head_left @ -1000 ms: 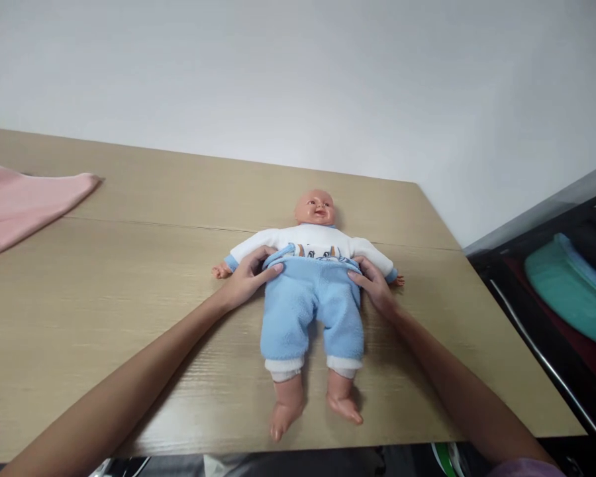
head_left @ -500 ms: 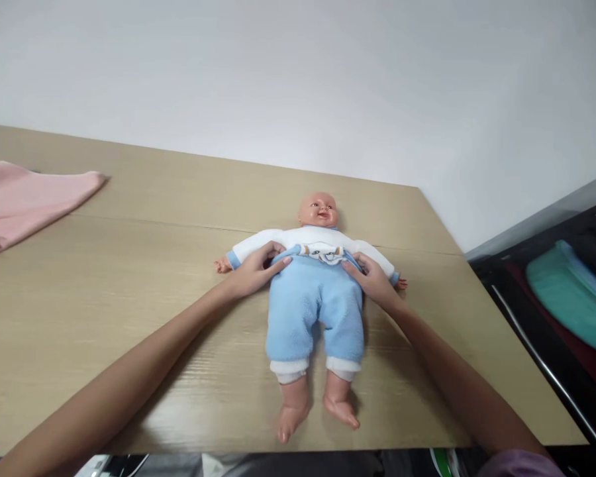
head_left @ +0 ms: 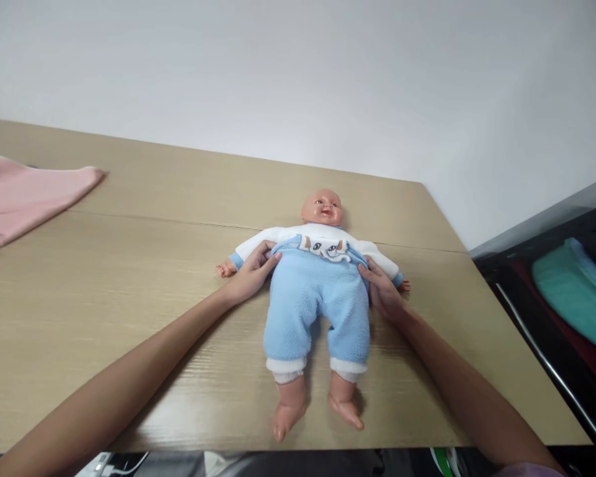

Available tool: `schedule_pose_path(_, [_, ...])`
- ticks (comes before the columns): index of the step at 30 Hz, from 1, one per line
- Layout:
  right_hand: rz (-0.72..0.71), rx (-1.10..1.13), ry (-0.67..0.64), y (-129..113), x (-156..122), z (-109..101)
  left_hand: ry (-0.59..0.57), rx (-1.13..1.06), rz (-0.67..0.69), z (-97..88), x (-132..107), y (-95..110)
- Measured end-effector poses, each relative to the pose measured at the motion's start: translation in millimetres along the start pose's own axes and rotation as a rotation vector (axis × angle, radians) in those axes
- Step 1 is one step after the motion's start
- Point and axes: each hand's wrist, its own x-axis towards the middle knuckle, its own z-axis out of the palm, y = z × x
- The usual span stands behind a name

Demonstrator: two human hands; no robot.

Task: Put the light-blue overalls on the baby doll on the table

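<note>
A baby doll [head_left: 322, 207] lies on its back on the wooden table [head_left: 129, 265], head away from me. It wears a white top with an elephant print and light blue fleece trousers [head_left: 318, 305]. My left hand [head_left: 251, 273] pinches the trousers' waistband at the doll's left side in view. On the other side, my right hand [head_left: 382, 288] grips the same waistband by the hip. The doll's bare feet point toward the table's near edge.
A folded pink cloth [head_left: 24, 195] lies at the table's far left. To the right of the table stands a dark rack [head_left: 551, 331] holding a teal item [head_left: 573, 291]. A white wall runs behind the table.
Both hands have drawn the trousers' waistband higher up the doll's body, covering the belly. The top's elephant print now shows fully above it.
</note>
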Motion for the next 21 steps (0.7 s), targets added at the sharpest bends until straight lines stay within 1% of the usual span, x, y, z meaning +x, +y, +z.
schedule_pose_path(3, [0.001, -0.011, 0.008, -5, 2, -5, -0.025, -0.094, -0.040, -5.4, 3, 3])
schedule_pose_path(6, [0.003, -0.020, -0.030, -10, 2, -7, -0.025, -0.154, -0.068, -9.2, 5, 5])
schedule_pose_path(9, [-0.058, -0.011, -0.040, -11, 1, -5, -0.013, -0.219, -0.048, -9.2, 7, 3])
schedule_pose_path(12, [-0.143, 0.014, -0.011, -8, 2, -1, 0.022, -0.278, -0.015, -6.4, 8, 1])
schedule_pose_path(14, [-0.192, -0.017, 0.044, -4, 4, 3, 0.065, -0.238, 0.005, -3.9, 8, 1])
schedule_pose_path(18, [-0.316, -0.204, 0.226, 5, 9, 9, 0.178, -0.101, 0.076, 0.9, 8, -1])
schedule_pose_path(21, [-0.364, -0.281, 0.301, 10, 9, 12, 0.246, -0.057, 0.139, 3.2, 9, -4])
